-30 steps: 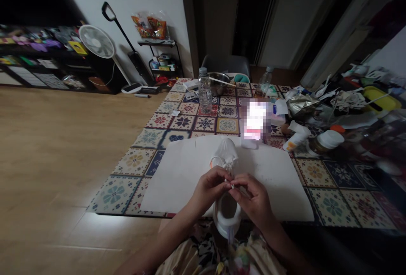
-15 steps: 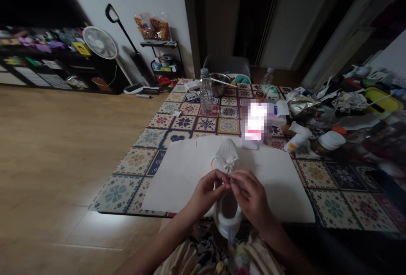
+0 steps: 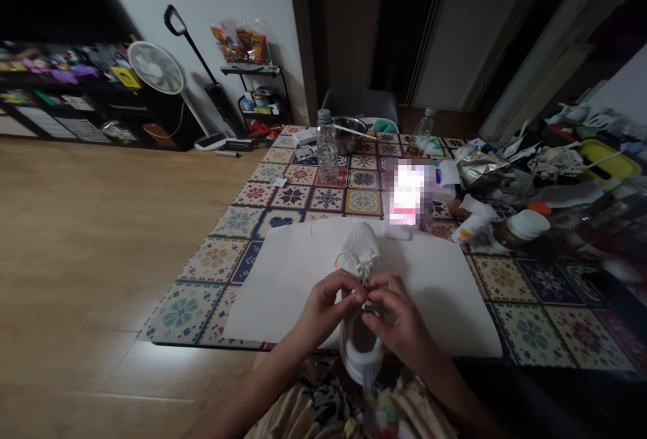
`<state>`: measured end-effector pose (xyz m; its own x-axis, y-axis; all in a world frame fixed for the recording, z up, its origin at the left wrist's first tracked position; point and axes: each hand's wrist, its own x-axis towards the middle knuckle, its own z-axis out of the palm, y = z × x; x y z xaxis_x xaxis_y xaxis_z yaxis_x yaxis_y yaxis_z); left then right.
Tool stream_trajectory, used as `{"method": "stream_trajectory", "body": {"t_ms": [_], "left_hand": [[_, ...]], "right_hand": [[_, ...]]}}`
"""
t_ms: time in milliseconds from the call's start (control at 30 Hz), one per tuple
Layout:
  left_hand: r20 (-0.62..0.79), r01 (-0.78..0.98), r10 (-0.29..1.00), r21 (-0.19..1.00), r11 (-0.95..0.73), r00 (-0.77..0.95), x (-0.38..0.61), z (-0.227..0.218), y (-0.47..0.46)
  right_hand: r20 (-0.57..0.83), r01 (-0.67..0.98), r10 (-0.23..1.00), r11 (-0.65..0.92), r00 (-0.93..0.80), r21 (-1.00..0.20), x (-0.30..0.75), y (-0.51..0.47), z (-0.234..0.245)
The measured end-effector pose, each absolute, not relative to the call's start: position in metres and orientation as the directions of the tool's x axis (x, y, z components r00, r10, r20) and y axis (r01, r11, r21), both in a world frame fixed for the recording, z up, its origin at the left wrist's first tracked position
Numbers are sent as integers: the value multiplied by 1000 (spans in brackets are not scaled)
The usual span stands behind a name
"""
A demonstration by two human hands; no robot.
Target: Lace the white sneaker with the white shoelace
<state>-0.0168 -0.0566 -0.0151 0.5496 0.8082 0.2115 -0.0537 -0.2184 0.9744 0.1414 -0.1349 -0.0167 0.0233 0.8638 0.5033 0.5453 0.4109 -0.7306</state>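
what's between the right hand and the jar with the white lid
From the right hand to the jar, the head view shows the white sheet, then a strip of patterned table cover.

Shoe (image 3: 361, 242) over near edge of table (image 3: 202, 344): matt white, fabric or leather unclear. Sheet (image 3: 290, 277) under it: matt, smooth, paper-like. Printed table cover (image 3: 237, 220): smooth, low sheen. Toward far edge: clear glossy plastic bottle (image 3: 327, 149), shiny metal bowl (image 3: 351, 131). Right side: crinkled shiny foil (image 3: 479, 168). Floor (image 3: 101, 237): wood-look, glossy where light hits.
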Motion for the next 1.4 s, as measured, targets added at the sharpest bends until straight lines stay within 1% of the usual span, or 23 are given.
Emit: {"method": "stream_trajectory", "body": {"t_ms": [67,133,200,267,333,367,433,533,600,667,767,833,900,1033,1133,1233,1400], "left_hand": [[182,-30,811,979,-199,556,-17,-16,-57],[147,-15,813,986,-168,563,-17,-16,-56],[115,-16,815,992,-128,568,-17,-16,-56],[68,-22,810,997,-67,582,-17,-15,-54],[8,-24,797,1000,8,604,-18,-15,-52],[-19,-21,787,999,41,617,-19,-14,-51],[-49,-21,767,996,81,640,-20,-15,-47],[-49,-35,754,995,95,655,-22,-17,-40],[-44,-35,777,996,85,628,-21,-20,-35],[-27,-13,816,999,42,578,-19,-23,-32],[66,31,859,995,-95,508,-14,-29,-30],[134,66,866,980,-189,482,-12,-31,-29],[167,98,853,964,-245,494,-13,-31,-28],[160,122,800,953,-278,578,-22,-23,-28],[139,151,821,953,-263,553,-29,-16,-34],[155,144,794,946,-291,588,-33,-12,-43],[173,94,709,942,-321,684,-36,-8,-54]], "right_hand": [[553,622,833,426,14,-657,141,-135,-15],[625,719,781,431,7,-546,141,-136,-13],[681,785,731,447,-45,-428,141,-136,-12],[717,813,688,479,-112,-331,141,-137,-11],[746,816,652,501,-137,-288,141,-137,-10],[756,807,643,510,-126,-299,141,-137,-10],[759,764,647,527,-75,-373,142,-137,-10],[732,667,681,545,2,-508,145,-139,-11],[709,618,705,553,12,-560,147,-141,-12],[691,599,723,556,-7,-576,149,-144,-14],[680,611,733,549,-24,-571,150,-147,-18],[676,610,737,547,-26,-573,150,-148,-21],[662,604,749,544,-36,-583,149,-148,-22],[592,579,805,502,-41,-643,147,-152,-22],[529,572,848,440,-11,-693,146,-154,-18],[507,620,861,420,-41,-663,144,-151,-11],[524,727,845,423,-103,-540,139,-140,-3]]}}
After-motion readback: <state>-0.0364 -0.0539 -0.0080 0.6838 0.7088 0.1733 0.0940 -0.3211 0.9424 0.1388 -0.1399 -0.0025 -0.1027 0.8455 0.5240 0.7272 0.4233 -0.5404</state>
